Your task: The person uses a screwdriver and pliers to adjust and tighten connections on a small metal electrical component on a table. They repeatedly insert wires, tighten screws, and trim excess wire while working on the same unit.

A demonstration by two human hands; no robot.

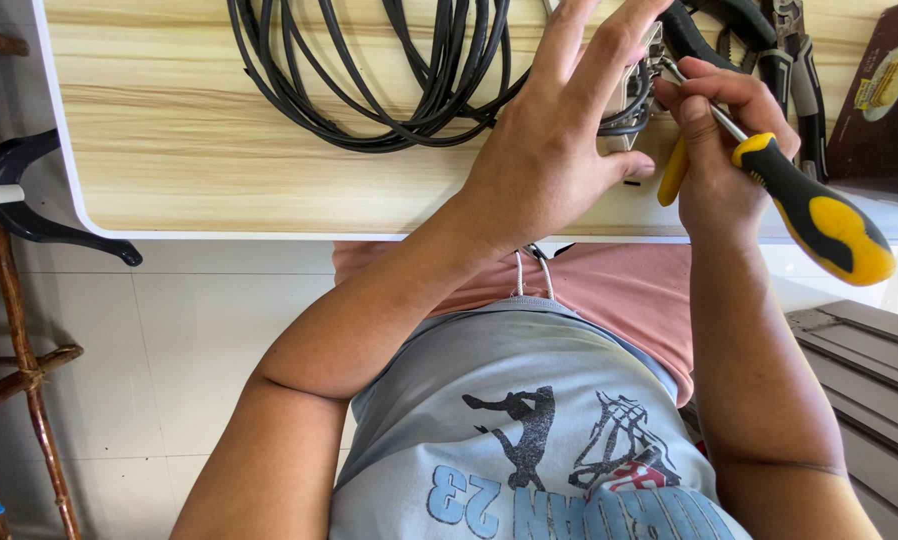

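at twelve o'clock on the wooden table [219,150], your left hand [559,150] steadies a small pale electrical fitting [637,95], fingers half spread; it looks light, rigid, brittle, so hold its edges. your right hand [714,140] pinches the screwdriver [819,210] shaft, handle toward four o'clock; the black cable [369,70] is springy.

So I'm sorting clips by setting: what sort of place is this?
Probably a home workbench for electrical repair: a wooden table with coiled black cable, pliers, and a screwdriver in the right hand.

Black-and-yellow-handled screwdriver [814,205], tilted, tip at a small grey fitting [637,92] on the wooden table edge.
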